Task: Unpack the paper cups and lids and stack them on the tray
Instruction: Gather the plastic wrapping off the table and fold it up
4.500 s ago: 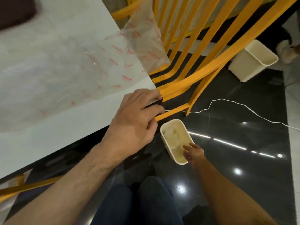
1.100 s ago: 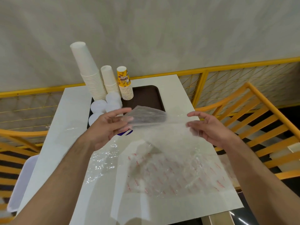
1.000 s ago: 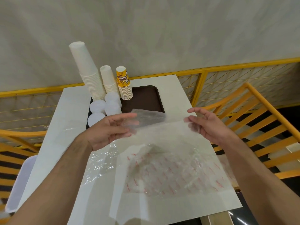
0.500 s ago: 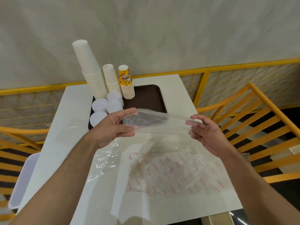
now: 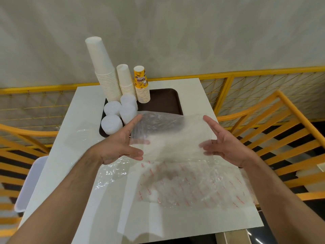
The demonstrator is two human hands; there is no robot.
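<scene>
A dark brown tray (image 5: pixel 165 101) lies at the far end of the white table. On its left part stand a tall stack of white paper cups (image 5: pixel 103 73), a shorter white stack (image 5: pixel 125 80) and a stack of yellow printed cups (image 5: pixel 141 85). Three stacks of white lids (image 5: pixel 112 107) sit in front of them. My left hand (image 5: pixel 121 143) and my right hand (image 5: pixel 226 145) hold an empty clear plastic bag (image 5: pixel 167 131) stretched between them above the table. Several fingers of each hand show through the film, and the index fingers point up.
A flat plastic bag with red print (image 5: pixel 193 185) and a crumpled clear one (image 5: pixel 109 173) lie on the table (image 5: pixel 70 155) beneath my hands. Yellow chairs (image 5: pixel 281 138) stand on both sides. A yellow railing runs along the wall, and a white bin (image 5: pixel 29 182) is at lower left.
Earlier I looked down at the floor with my right hand at a white bin. Now both hands hold the clear bag over the table, fingers spread wider than half a second ago.
</scene>
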